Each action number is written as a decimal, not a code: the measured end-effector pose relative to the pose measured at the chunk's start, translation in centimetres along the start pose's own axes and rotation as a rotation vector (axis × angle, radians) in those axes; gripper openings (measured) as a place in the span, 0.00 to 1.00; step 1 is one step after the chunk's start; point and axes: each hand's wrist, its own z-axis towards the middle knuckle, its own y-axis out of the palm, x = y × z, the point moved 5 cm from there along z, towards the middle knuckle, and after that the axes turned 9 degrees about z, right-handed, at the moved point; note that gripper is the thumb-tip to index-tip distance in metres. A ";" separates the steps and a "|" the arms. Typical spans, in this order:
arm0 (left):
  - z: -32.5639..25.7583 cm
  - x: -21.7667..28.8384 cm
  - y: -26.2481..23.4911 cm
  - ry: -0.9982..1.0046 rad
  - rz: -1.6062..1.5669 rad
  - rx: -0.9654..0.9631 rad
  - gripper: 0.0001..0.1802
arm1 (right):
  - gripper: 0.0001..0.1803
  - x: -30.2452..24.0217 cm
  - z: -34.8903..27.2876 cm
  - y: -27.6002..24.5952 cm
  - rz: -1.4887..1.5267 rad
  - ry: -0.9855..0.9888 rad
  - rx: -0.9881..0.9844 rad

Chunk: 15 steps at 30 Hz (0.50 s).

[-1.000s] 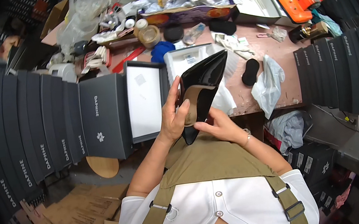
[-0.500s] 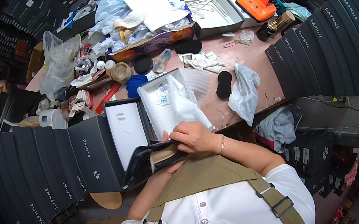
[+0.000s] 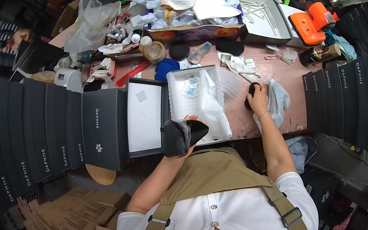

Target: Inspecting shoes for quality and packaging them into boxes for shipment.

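My left hand (image 3: 190, 151) is closed around a shiny black shoe (image 3: 176, 138), holding it above the near edge of the table in front of my apron. Its fingertips show past the far side of the shoe, whose dark opening faces right. Over on the right, my right hand (image 3: 259, 98) grips a black oval pad (image 3: 249, 96), with fingers closed on its right side. Beside that hand lies a crumpled white plastic bag (image 3: 278, 98). An open box (image 3: 219, 97) with white tissue (image 3: 208, 105) and small packets stands just beyond the shoe.
A dark box lid with white lining (image 3: 146, 115) sits left of the open box. Rows of dark shoe boxes (image 3: 103, 129) line the left, with more boxes (image 3: 347, 95) at right. Behind are a purple carton (image 3: 197, 32), a tray of white sticks (image 3: 281, 29) and an orange device (image 3: 309, 30).
My right hand has left the shoe and moved right onto the black oval pad. The shoe has turned in my left hand, and the whole view has shifted.
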 end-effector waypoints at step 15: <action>-1.8 3.3 -2.1 0.280 0.339 0.181 0.20 | 0.22 -25.9 -18.7 -2.0 0.415 -1.038 -0.300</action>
